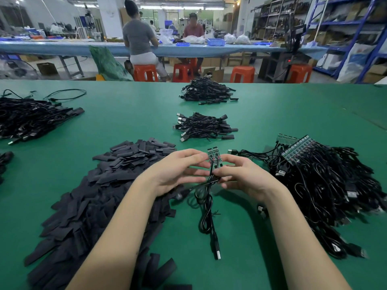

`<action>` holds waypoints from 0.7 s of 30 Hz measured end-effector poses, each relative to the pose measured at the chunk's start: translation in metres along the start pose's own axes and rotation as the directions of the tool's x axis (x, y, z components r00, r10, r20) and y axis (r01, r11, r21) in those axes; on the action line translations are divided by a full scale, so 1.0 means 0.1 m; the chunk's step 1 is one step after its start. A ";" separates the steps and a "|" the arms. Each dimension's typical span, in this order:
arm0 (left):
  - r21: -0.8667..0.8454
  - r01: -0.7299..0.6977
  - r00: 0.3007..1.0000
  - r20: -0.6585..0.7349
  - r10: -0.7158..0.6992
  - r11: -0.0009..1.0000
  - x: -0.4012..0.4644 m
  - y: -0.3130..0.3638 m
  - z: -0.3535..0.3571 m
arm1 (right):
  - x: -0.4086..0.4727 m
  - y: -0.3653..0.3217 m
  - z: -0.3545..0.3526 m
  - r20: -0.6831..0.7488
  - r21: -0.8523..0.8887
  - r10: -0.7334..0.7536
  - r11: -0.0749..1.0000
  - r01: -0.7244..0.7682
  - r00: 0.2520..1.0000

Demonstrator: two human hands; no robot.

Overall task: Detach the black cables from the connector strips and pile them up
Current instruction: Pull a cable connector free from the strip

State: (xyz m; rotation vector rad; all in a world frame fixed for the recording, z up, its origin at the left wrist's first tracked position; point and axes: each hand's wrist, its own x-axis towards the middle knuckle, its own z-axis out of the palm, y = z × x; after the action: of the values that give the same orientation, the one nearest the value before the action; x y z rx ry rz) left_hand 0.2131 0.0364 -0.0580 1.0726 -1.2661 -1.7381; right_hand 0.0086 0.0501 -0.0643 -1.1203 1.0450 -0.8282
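Note:
A short piece of green connector strip, two small boards wide, is held up between both hands over the green table. My left hand pinches its left side and my right hand pinches its right side. Black cables hang from the boards and trail toward me, ending in a USB plug. A heap of cables still on long connector strips lies to the right. Two small piles of detached cables sit ahead in the middle.
A big heap of flat black sleeves lies under my left forearm. Another large cable heap sits at far left. Beyond the table are orange stools, a blue bench with seated people, and shelving at right.

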 end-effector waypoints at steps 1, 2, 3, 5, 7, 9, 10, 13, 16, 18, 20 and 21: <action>-0.032 0.003 0.999 0.039 -0.001 0.999 -0.02 0.01 -0.02 | -0.01 0.00 -0.01 0.030 0.031 0.010 0.999 -0.011 0.999; -0.034 -0.016 0.999 0.038 0.017 0.999 -0.02 0.01 -0.03 | -0.01 0.01 -0.02 0.054 0.063 0.022 0.998 -0.026 0.998; -0.018 -0.050 0.999 0.006 0.050 0.999 -0.01 0.00 -0.03 | -0.02 0.01 -0.03 0.076 0.083 0.033 0.996 -0.039 0.997; 0.006 -0.130 0.988 -0.083 0.130 0.992 0.02 -0.03 0.00 | -0.02 0.01 -0.03 0.113 0.070 0.047 0.996 -0.055 0.992; 0.041 -0.180 0.974 -0.130 0.183 0.983 0.06 -0.06 0.04 | -0.01 0.01 -0.01 0.087 0.034 0.036 0.999 -0.039 0.996; 0.093 -0.196 0.967 -0.149 0.208 0.976 0.08 -0.10 0.08 | 0.00 0.01 0.03 -0.019 0.021 -0.018 1.000 0.018 1.000; 0.097 -0.203 0.964 -0.156 0.216 0.974 0.09 -0.11 0.09 | 0.01 0.01 0.04 -0.076 0.020 -0.060 0.998 0.061 0.995; 0.047 -0.210 0.967 -0.137 0.215 0.977 0.09 -0.12 0.13 | 0.03 0.01 0.06 -0.157 0.011 -0.161 0.986 0.165 0.974; -0.056 -0.185 0.980 -0.080 0.180 0.981 0.07 -0.12 0.13 | 0.04 0.02 0.08 -0.155 0.035 -0.169 0.984 0.176 0.973; -0.091 -0.162 0.985 -0.073 0.156 0.983 0.06 -0.11 0.12 | 0.05 0.04 0.09 -0.125 0.095 -0.153 0.982 0.165 0.980; -0.122 -0.156 0.987 -0.063 0.149 0.980 0.05 -0.11 0.11 | 0.05 0.05 0.09 -0.089 0.172 -0.134 0.974 0.148 0.987; -0.138 -0.157 0.987 -0.058 0.150 0.978 0.06 -0.11 0.11 | 0.06 0.05 0.09 -0.072 0.210 -0.127 0.968 0.139 0.989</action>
State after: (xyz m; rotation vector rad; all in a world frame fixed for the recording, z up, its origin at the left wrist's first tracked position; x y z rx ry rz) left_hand 0.2004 0.0381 -0.0678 0.9039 -1.1461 -1.6502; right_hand 0.0195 0.0488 -0.0696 -0.9941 0.9105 -1.0606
